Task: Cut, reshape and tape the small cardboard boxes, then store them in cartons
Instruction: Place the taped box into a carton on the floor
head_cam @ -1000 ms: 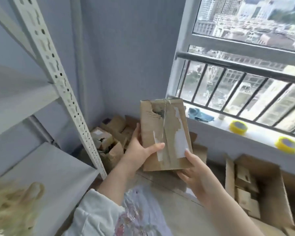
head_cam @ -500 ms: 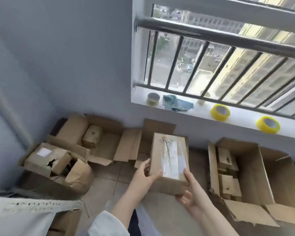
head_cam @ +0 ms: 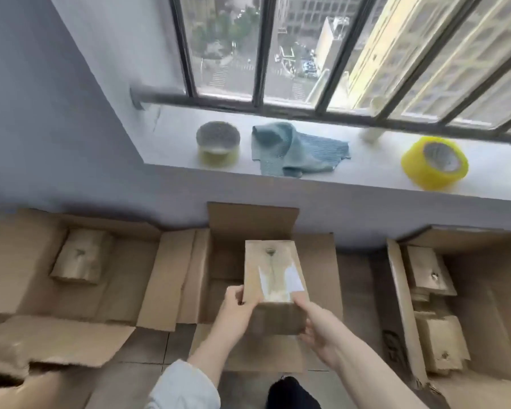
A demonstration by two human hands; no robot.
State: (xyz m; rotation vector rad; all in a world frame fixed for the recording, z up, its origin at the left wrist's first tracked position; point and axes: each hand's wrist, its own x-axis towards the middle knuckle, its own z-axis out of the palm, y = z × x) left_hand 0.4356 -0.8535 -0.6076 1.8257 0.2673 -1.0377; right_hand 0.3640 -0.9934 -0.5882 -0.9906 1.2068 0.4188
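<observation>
Hands holding a taped small box (head_cam: 273,273) over the middle carton (head_cam: 252,221).
Left hand (head_cam: 236,308) is gripping its near-left corner; right hand (head_cam: 317,326) is clasping its near-right end.

A brown small cardboard box (head_cam: 273,273) bears white label scraps; a teal waffle-textured cloth (head_cam: 295,149) and a yellow tape roll (head_cam: 434,163) lie on the pale windowsill (head_cam: 351,172).

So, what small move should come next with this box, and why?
Probably lower the small brown taped cardboard box into the open brown carton under it: the left hand and right hand hold it over that opening, tape already on.
</observation>
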